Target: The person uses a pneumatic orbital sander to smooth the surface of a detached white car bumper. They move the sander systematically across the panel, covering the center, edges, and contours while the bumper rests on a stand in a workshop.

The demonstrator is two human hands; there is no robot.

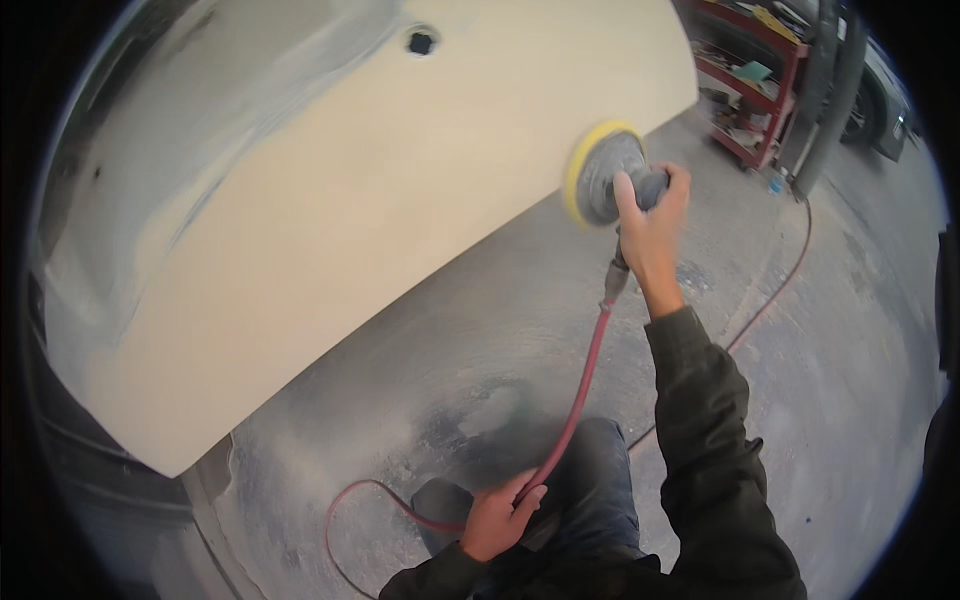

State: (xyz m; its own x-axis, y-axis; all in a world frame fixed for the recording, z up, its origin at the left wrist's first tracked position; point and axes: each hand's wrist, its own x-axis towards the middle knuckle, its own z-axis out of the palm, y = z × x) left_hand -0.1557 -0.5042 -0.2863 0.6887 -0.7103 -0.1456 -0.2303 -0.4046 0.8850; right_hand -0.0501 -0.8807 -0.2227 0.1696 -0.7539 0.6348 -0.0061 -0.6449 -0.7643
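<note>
A cream car panel (330,200) with greyish patches and a small hole fills the upper left. My right hand (650,225) grips a round air sander (610,170) with a grey body and yellow pad, held against the panel near its lower right edge. A red hose (588,380) runs down from the sander's fitting. My left hand (500,515) is closed around that hose above my bent legs at the bottom of the picture.
A red tool cart (760,100) with items on its shelves stands at the upper right beside grey posts (830,90) and part of a car (875,110). The hose loops over the dusty concrete floor (380,400). Dark bodywork (90,450) lies at the left.
</note>
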